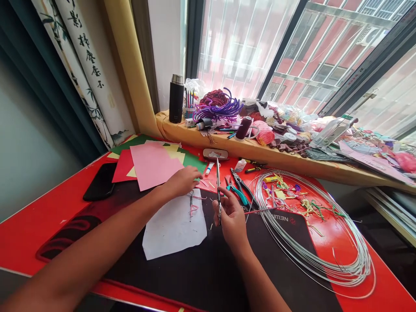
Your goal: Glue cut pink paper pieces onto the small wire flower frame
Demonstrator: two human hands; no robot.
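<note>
My right hand grips a pair of scissors by the handles, blades pointing up and away from me. A thin reddish strand runs out to the right from behind this hand. My left hand is over the top edge of a white paper sheet, beside a pink sheet. Its fingers are curled together, and what they hold, if anything, is hidden. Just below it, a small figure of twisted wire with pink strand lies on the white sheet.
A large wire coil rests at right, around colourful scraps. Teal-handled pliers and black cutters lie beyond my right hand. A black phone sits at left. Yarn and a black thermos crowd the windowsill.
</note>
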